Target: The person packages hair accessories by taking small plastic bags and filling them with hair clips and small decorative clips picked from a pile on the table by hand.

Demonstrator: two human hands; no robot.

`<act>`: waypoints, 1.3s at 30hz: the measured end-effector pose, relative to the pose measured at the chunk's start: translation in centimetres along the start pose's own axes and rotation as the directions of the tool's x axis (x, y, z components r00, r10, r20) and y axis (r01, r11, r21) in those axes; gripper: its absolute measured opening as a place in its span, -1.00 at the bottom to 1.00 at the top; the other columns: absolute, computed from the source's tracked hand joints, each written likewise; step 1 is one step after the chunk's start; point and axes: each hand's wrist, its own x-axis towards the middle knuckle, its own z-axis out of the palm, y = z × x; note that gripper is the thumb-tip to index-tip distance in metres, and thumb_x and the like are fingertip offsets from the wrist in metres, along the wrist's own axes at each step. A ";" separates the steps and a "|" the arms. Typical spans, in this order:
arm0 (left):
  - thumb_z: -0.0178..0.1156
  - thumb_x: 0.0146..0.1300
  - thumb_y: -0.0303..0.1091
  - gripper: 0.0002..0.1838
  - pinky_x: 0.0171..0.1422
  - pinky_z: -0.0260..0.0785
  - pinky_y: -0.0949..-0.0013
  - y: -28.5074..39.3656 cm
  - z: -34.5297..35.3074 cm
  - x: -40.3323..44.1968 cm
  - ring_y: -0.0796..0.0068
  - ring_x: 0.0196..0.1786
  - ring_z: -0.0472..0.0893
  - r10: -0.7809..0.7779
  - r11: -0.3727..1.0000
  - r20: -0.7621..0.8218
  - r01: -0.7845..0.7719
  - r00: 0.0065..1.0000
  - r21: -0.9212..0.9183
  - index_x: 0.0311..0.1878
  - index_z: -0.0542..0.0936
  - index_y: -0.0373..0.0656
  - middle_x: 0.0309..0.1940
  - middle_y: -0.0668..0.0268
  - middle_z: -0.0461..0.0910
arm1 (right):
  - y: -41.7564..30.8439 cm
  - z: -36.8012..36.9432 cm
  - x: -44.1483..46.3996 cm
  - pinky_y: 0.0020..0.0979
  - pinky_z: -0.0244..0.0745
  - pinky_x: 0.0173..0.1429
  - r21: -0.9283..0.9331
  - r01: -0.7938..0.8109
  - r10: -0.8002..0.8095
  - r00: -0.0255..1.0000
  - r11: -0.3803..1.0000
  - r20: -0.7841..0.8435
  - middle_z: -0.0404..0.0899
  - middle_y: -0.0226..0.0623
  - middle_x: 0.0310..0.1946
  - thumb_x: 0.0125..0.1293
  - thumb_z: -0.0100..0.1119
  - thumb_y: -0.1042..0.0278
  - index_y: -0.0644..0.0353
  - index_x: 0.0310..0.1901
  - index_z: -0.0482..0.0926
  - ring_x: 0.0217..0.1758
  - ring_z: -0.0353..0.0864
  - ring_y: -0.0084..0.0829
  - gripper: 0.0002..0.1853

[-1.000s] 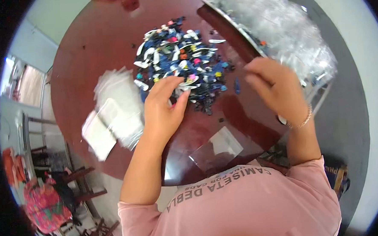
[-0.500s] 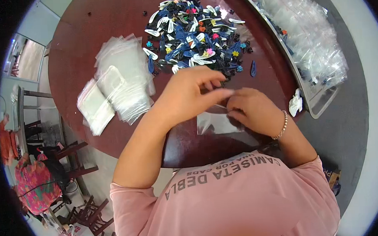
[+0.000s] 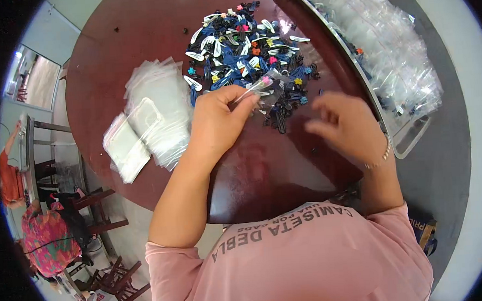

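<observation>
Head view showed the left hand [image 3: 225, 116] pinching a small clear plastic bag [image 3: 273, 93] over the near edge of the hair-clip pile [image 3: 241, 55]; whether the pink flower there lay inside or behind the film could not be told. The right hand [image 3: 351, 124], blurred, had thumb and fingers apart near the metal tray [image 3: 396, 125], nothing visible between them. Clear packets [image 3: 391, 50] heaped on the tray suggested much was bagged; many clips lay loose on the bench [image 3: 103, 70], beside flat bags [image 3: 159, 89] in stacks.
</observation>
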 end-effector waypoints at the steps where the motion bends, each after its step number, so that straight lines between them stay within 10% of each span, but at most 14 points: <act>1: 0.30 0.26 -0.35 -0.84 -0.32 0.37 0.48 0.1 -0.1 0.1 0.69 -0.46 0.52 -0.003 1.000 -0.002 0.003 1.000 -0.002 -0.30 0.70 -0.27 -0.52 0.35 0.67 | 0.0 -0.1 -1.0 -0.37 0.50 -0.22 -0.025 -0.043 0.047 0.980 0.999 0.193 0.60 -0.21 -0.25 0.10 0.41 0.45 0.25 -0.15 0.58 -0.29 0.61 -0.30 -0.72; 3: 0.32 0.24 -0.38 -0.85 -0.27 0.40 0.52 0.4 -0.2 0.1 0.68 -0.42 0.57 -0.069 0.985 0.011 0.070 0.998 -0.157 -0.30 0.71 -0.29 -0.49 0.35 0.69 | 0.6 0.5 -2.0 -0.37 0.49 -0.25 -0.056 -0.082 0.097 0.919 0.995 0.381 0.59 -0.20 -0.28 0.10 0.41 0.46 0.27 -0.20 0.57 -0.31 0.61 -0.32 -0.75; 9: 0.36 0.21 -0.45 -0.88 -0.18 0.47 0.53 -0.1 -0.1 0.5 0.63 -0.35 0.63 -0.119 0.886 0.051 0.129 0.992 -0.446 -0.28 0.71 -0.32 -0.43 0.30 0.71 | 2.8 4.4 -1.1 -0.36 0.51 -0.20 0.067 0.239 -0.240 0.971 0.969 0.011 0.57 -0.19 -0.26 0.13 0.34 0.55 0.27 -0.23 0.56 -0.26 0.62 -0.25 -0.82; 16: 0.37 0.20 -0.42 -0.89 -0.27 0.44 0.54 0.2 -0.1 0.3 0.66 -0.40 0.61 -0.084 0.940 0.043 0.094 0.996 -0.328 -0.35 0.71 -0.28 -0.46 0.34 0.70 | -2.4 2.9 3.4 -0.31 0.54 -0.05 0.149 0.306 -0.256 0.924 0.940 -0.284 0.60 -0.16 -0.17 0.14 0.32 0.52 0.22 -0.12 0.61 -0.16 0.62 -0.15 -0.76; 18: 0.37 0.20 -0.45 -0.91 -0.23 0.45 0.54 0.5 -0.3 0.2 0.65 -0.38 0.61 -0.083 0.963 0.033 0.089 0.996 -0.255 -0.36 0.71 -0.28 -0.44 0.33 0.70 | -2.8 3.6 4.6 -0.28 0.51 0.06 -0.092 0.394 -0.398 0.836 0.914 -0.377 0.61 -0.16 -0.16 0.14 0.33 0.49 0.20 -0.08 0.60 -0.10 0.60 -0.13 -0.72; 25: 0.37 0.16 -0.44 -0.90 -0.27 0.43 0.51 0.5 -0.5 0.1 0.66 -0.41 0.58 -0.048 0.998 -0.019 0.047 0.999 -0.043 -0.42 0.71 -0.25 -0.49 0.37 0.69 | -2.6 4.4 5.8 -0.26 0.48 0.07 0.053 0.329 -0.316 0.933 0.943 -0.173 0.62 -0.18 -0.18 0.11 0.34 0.48 0.19 -0.03 0.61 -0.04 0.58 -0.12 -0.66; 31: 0.43 0.13 -0.30 -0.85 -0.30 0.49 0.37 0.5 -0.5 0.1 0.47 -0.43 0.67 0.183 0.977 -0.033 -0.178 0.983 0.119 -0.36 0.73 -0.18 -0.48 0.24 0.70 | -2.2 5.3 6.2 -0.34 0.39 0.25 -0.027 0.268 -0.255 0.877 0.963 -0.408 0.56 -0.18 0.01 0.14 0.39 0.47 0.26 0.19 0.46 0.13 0.52 -0.31 -0.45; 33: 0.42 0.11 -0.29 -0.85 -0.32 0.49 0.34 -0.8 0.0 0.4 0.38 -0.45 0.68 0.307 0.947 -0.085 -0.295 0.948 0.123 -0.38 0.72 -0.16 -0.49 0.21 0.68 | -2.1 4.9 5.5 -0.51 0.45 0.10 0.412 0.018 0.040 0.991 0.911 -0.131 0.61 -0.31 -0.13 0.25 0.28 0.55 0.28 0.11 0.51 -0.09 0.57 -0.53 -0.63; 39: 0.42 0.07 -0.22 -0.75 -0.19 0.50 0.29 -0.3 -0.4 0.1 0.22 -0.31 0.70 0.225 0.972 0.210 -0.233 0.951 0.013 -0.27 0.71 -0.19 -0.39 0.14 0.70 | -1.3 4.5 5.0 -0.46 0.47 -0.02 0.286 0.193 -0.179 0.981 0.939 -0.073 0.65 -0.21 -0.28 0.29 0.18 0.57 0.34 -0.22 0.60 -0.20 0.63 -0.38 -0.93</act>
